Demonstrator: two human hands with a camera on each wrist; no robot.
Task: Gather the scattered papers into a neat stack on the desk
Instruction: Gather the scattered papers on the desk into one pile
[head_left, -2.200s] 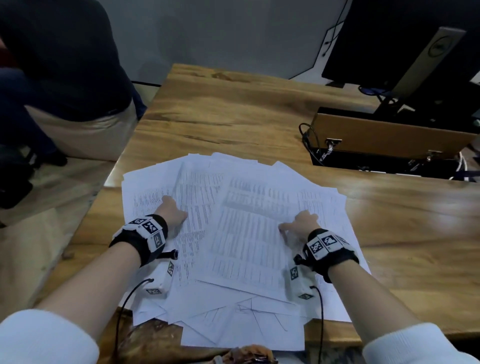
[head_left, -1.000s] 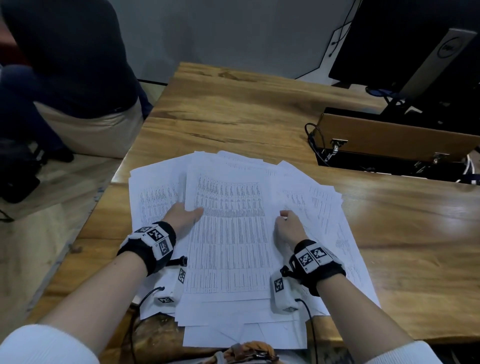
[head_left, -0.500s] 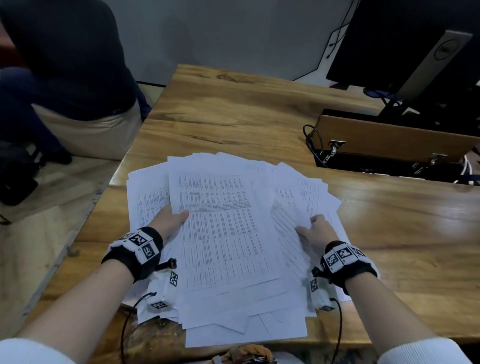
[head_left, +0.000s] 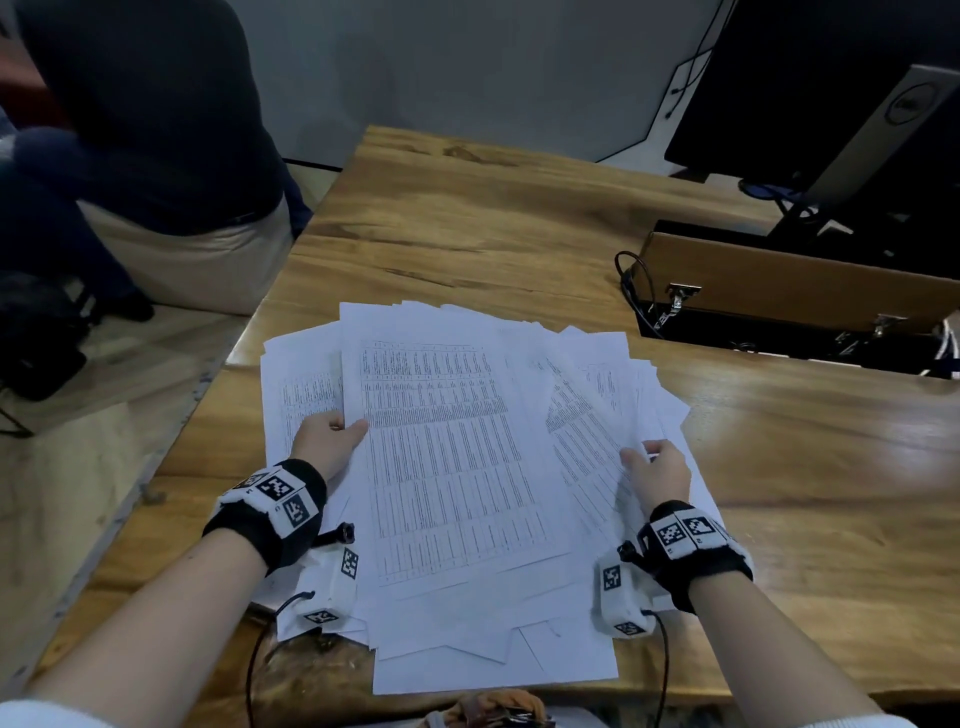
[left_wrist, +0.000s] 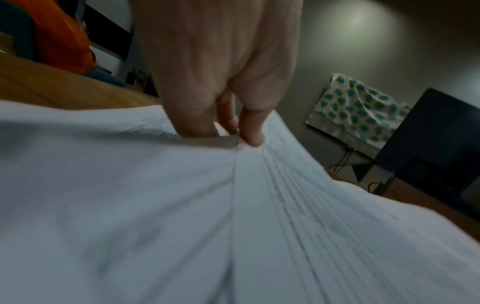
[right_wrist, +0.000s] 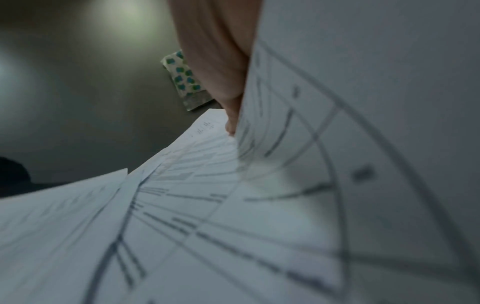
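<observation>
Since a second ago both hands have slid outward from the middle of the papers (head_left: 457, 467) to their side edges, and the top sheets have turned a little to the left. Papers lie in a loose fan on the near part of the desk (head_left: 519, 218), their near ends hanging over its edge. My left hand (head_left: 324, 444) pinches the left edge of the upper sheets, thumb on top, fingers (left_wrist: 228, 115) tucked under; in the left wrist view many edges stagger out below that grip. My right hand (head_left: 660, 475) holds the right edge of the fan, thumb over, fingers under, and a few sheets bow upward there.

I judge the gather is about half made. To do it well I would draw both hands toward each other with even pressure, keeping the low sheets flat on the desk so none slip out, then stand the bundle on one edge and tap it square. Overhanging near sheets could slide off, so I would pull the pile farther in first. Far right, the wooden box (head_left: 789, 291) and monitor (head_left: 831, 88) stand well apart.
</observation>
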